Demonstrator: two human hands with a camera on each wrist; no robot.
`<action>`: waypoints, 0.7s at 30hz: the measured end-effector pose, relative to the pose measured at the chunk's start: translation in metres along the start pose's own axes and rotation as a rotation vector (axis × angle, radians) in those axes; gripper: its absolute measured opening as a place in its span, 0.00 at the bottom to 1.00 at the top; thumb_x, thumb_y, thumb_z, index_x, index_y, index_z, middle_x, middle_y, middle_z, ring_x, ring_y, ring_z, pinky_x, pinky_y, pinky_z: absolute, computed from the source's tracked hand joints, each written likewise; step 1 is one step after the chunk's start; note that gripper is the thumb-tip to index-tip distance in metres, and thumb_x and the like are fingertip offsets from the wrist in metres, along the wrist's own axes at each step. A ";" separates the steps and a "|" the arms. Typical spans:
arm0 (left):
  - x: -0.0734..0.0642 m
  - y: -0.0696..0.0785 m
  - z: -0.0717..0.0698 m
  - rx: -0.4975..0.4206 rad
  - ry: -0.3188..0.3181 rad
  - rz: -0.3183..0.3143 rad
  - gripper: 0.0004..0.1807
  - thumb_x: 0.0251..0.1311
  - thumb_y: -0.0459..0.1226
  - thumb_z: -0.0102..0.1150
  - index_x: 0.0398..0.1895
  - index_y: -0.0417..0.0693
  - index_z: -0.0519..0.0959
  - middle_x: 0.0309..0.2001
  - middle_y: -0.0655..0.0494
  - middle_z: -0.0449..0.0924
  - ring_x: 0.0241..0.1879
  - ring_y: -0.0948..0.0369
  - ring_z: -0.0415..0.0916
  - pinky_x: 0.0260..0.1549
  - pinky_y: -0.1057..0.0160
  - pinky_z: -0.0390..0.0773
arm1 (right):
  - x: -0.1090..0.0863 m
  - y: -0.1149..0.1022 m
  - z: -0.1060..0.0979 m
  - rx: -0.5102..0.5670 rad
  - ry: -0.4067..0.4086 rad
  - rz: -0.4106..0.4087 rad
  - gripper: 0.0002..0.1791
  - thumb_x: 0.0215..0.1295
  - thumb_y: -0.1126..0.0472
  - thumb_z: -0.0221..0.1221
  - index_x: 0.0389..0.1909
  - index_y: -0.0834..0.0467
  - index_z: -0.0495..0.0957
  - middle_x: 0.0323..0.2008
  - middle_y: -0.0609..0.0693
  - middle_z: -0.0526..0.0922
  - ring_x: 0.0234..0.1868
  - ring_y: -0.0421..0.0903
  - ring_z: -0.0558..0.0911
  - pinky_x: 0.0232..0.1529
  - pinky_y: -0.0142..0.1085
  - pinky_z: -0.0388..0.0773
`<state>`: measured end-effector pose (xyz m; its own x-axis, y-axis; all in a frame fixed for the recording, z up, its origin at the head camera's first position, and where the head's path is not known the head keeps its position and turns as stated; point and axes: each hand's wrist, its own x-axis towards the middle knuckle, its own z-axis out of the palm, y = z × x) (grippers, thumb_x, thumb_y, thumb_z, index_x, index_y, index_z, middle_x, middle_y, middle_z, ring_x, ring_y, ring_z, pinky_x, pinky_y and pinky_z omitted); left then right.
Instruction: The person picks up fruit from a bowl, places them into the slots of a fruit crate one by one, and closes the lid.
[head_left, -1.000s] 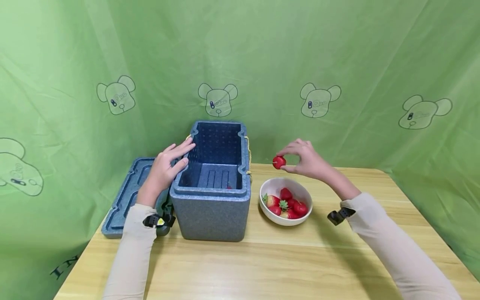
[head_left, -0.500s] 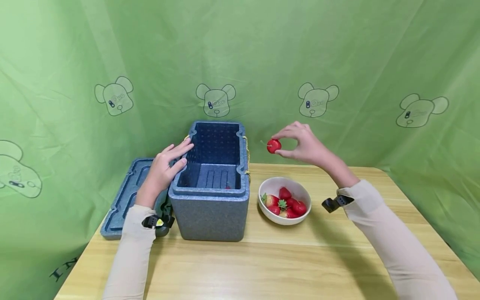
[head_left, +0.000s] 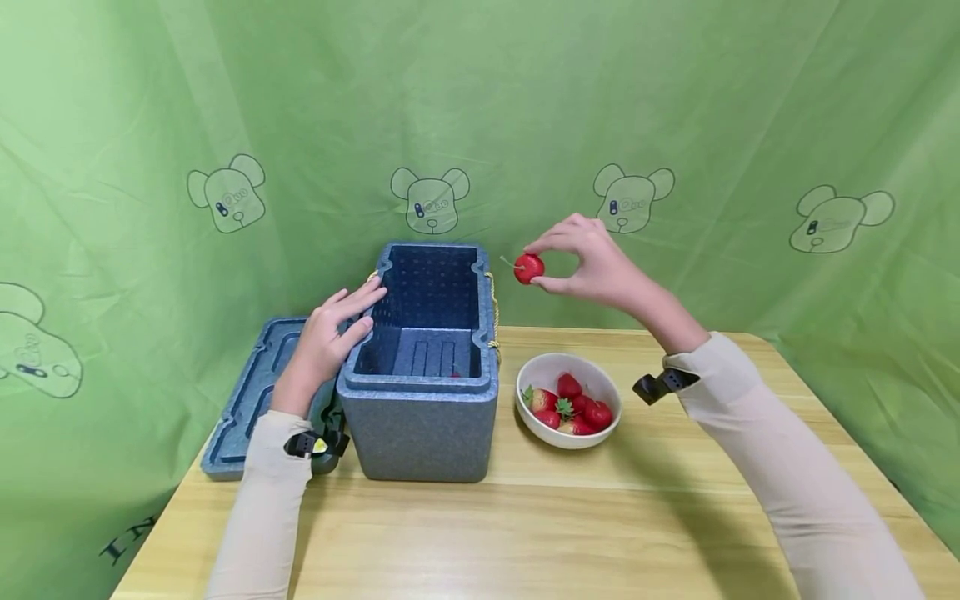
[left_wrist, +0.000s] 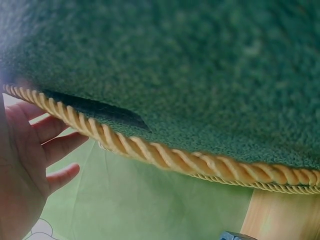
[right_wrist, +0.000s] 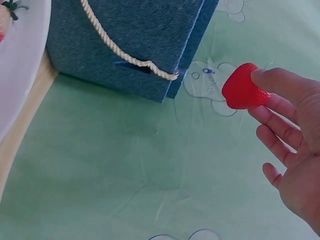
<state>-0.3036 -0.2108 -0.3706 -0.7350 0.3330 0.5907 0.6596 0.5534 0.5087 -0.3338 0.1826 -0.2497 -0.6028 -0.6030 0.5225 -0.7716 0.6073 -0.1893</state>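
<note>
My right hand (head_left: 596, 262) pinches a red strawberry (head_left: 528, 268) with a thin pale stem between thumb and fingertips. It is held in the air, just right of the blue-grey foam box (head_left: 423, 437) and above its rim in the head view. The box stands uncovered, a small bit of red (head_left: 455, 374) showing low inside, mostly hidden by the front wall. With fingers extended, my left hand (head_left: 326, 337) rests on the box's left rim. In the left wrist view its fingers (left_wrist: 60, 147) lie beside the yellow rope (left_wrist: 165, 157) along the box wall.
Right of the box, a white bowl (head_left: 570, 442) holds several red strawberries, some with green leaves. The box's lid (head_left: 243, 417) lies on the table (head_left: 450, 542) at the left, partly behind the left arm. A green curtain (head_left: 525, 100) hangs close behind the table.
My right hand has carried the strawberry up and to the left, from above the bowl toward the box. The left hand stays on the box rim.
</note>
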 end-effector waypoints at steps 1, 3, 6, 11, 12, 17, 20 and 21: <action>0.000 0.000 0.000 0.001 0.000 0.000 0.27 0.69 0.36 0.51 0.72 0.47 0.73 0.76 0.48 0.66 0.74 0.44 0.66 0.77 0.40 0.52 | 0.002 -0.003 -0.001 -0.003 -0.002 -0.009 0.21 0.52 0.63 0.76 0.49 0.60 0.87 0.47 0.55 0.89 0.50 0.51 0.75 0.52 0.47 0.61; 0.000 0.000 0.000 0.002 0.001 0.001 0.27 0.70 0.36 0.50 0.72 0.47 0.73 0.76 0.48 0.66 0.74 0.45 0.66 0.77 0.40 0.52 | 0.007 -0.008 -0.002 -0.008 -0.008 -0.029 0.21 0.52 0.62 0.76 0.49 0.60 0.87 0.47 0.54 0.89 0.50 0.51 0.75 0.52 0.47 0.61; 0.000 0.001 0.001 0.002 0.001 0.003 0.26 0.70 0.37 0.50 0.72 0.47 0.73 0.75 0.48 0.66 0.74 0.45 0.66 0.77 0.40 0.52 | 0.015 -0.016 -0.002 -0.023 -0.026 -0.059 0.21 0.53 0.61 0.76 0.49 0.59 0.87 0.47 0.54 0.89 0.50 0.50 0.74 0.53 0.47 0.61; 0.000 0.001 0.000 0.001 -0.002 0.000 0.26 0.70 0.37 0.50 0.72 0.46 0.73 0.75 0.48 0.66 0.74 0.44 0.66 0.77 0.40 0.52 | 0.027 -0.030 -0.002 -0.038 -0.058 -0.097 0.21 0.54 0.61 0.75 0.50 0.59 0.87 0.47 0.54 0.89 0.50 0.51 0.73 0.55 0.50 0.61; 0.001 0.001 0.000 -0.002 -0.003 0.001 0.26 0.71 0.37 0.50 0.72 0.46 0.73 0.75 0.48 0.66 0.74 0.44 0.66 0.77 0.40 0.52 | 0.029 -0.033 -0.002 -0.037 -0.063 -0.104 0.21 0.53 0.61 0.75 0.49 0.59 0.87 0.47 0.54 0.89 0.50 0.52 0.74 0.56 0.50 0.61; 0.001 0.002 0.000 -0.006 -0.001 0.001 0.26 0.71 0.38 0.49 0.72 0.47 0.73 0.76 0.49 0.66 0.74 0.45 0.66 0.78 0.41 0.52 | 0.039 -0.047 -0.001 -0.050 -0.088 -0.136 0.20 0.54 0.61 0.74 0.49 0.59 0.87 0.47 0.54 0.89 0.50 0.52 0.74 0.56 0.51 0.62; 0.000 0.001 0.000 -0.005 -0.003 -0.001 0.26 0.72 0.39 0.49 0.72 0.47 0.73 0.76 0.49 0.66 0.74 0.45 0.66 0.77 0.41 0.52 | 0.045 -0.052 0.001 -0.062 -0.100 -0.145 0.19 0.55 0.60 0.74 0.49 0.58 0.87 0.46 0.53 0.89 0.50 0.52 0.74 0.57 0.51 0.62; 0.000 0.002 0.000 -0.006 -0.003 0.000 0.26 0.72 0.39 0.49 0.72 0.47 0.73 0.76 0.49 0.66 0.74 0.45 0.66 0.77 0.41 0.52 | 0.047 -0.053 0.002 -0.061 -0.104 -0.146 0.19 0.55 0.59 0.75 0.49 0.58 0.87 0.46 0.53 0.89 0.50 0.52 0.74 0.57 0.51 0.62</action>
<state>-0.3026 -0.2099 -0.3695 -0.7356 0.3347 0.5889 0.6602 0.5492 0.5125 -0.3211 0.1210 -0.2167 -0.5055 -0.7352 0.4516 -0.8406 0.5376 -0.0657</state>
